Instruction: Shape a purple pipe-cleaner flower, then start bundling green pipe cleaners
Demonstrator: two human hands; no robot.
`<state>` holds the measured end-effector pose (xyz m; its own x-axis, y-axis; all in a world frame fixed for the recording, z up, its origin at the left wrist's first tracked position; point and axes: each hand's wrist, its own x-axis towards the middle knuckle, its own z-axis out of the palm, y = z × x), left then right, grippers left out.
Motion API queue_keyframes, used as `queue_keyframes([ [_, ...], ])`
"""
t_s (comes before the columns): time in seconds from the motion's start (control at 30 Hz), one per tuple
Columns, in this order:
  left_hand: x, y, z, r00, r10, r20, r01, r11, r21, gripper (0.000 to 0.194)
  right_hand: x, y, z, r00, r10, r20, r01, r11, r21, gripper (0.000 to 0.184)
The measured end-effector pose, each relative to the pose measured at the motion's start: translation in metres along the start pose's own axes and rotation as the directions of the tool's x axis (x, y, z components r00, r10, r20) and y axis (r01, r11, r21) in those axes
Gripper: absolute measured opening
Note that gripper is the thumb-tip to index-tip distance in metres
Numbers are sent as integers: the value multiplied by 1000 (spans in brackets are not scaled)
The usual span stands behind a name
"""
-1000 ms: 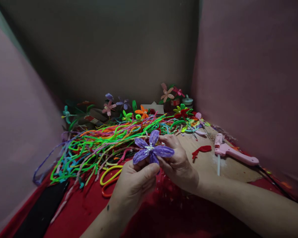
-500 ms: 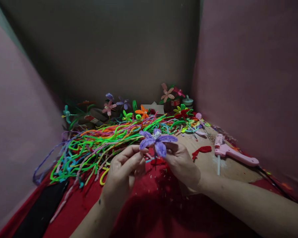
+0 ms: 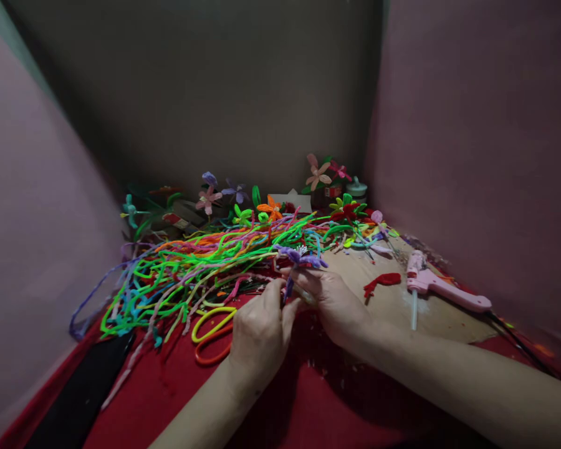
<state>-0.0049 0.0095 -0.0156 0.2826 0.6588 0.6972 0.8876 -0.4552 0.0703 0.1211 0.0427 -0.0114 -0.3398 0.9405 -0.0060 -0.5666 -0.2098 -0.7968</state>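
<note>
A purple pipe-cleaner flower (image 3: 295, 254) with a pale centre faces upward above my two hands. My left hand (image 3: 260, 324) is closed, its thumb and fingers pinched around the stem just under the petals. From the other side my right hand (image 3: 339, 305) grips the flower's underside, fingers bent below the petals. The two hands' fingertips meet there and hide most of the stem. Beside my left hand lie scissors (image 3: 215, 353) with yellow and orange handle loops; their blades are hidden.
Loose coloured pipe cleaners (image 3: 177, 274) spread across the red cloth (image 3: 177, 399). At right, a pink glue gun (image 3: 449, 290) rests on brown cardboard (image 3: 355, 268) near a red pipe-cleaner piece (image 3: 382, 282). Finished flowers (image 3: 209, 199) stand along the back wall. A black flat object (image 3: 84, 393) lies front left.
The flower has tipped from facing me to facing upward. My left hand has moved right and in to the stem, uncovering the scissors handles.
</note>
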Motion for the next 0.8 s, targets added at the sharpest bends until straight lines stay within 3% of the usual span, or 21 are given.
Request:
queue_keyframes([
  [0.17, 0, -2, 0, 998, 56, 6, -56, 985, 162, 12, -3, 5, 3, 997, -81, 19, 82, 994, -76, 27],
  [0.33, 0, -1, -2, 990, -94, 106, 102, 992, -73, 17, -7, 1, 5, 980, -177, 96, 192, 965, -179, 26],
  [0.43, 2, 2, -4, 970, -199, 138, 227, 944, -238, 16, -7, 0, 5, 964, -237, 121, 258, 943, -211, 22],
  [0.6, 4, 3, -5, 939, -298, 170, 341, 866, -365, 14, -5, 2, 2, 966, -229, 120, 252, 937, -241, 23],
  [0.7, 6, 4, -6, 897, -358, 258, 441, 715, -543, 15, -4, 0, 4, 961, -242, 136, 268, 937, -224, 22],
  [0.8, 10, 7, -9, 798, -425, 428, 585, 370, -722, 16, -5, -5, 7, 963, -237, 130, 260, 944, -204, 21],
])
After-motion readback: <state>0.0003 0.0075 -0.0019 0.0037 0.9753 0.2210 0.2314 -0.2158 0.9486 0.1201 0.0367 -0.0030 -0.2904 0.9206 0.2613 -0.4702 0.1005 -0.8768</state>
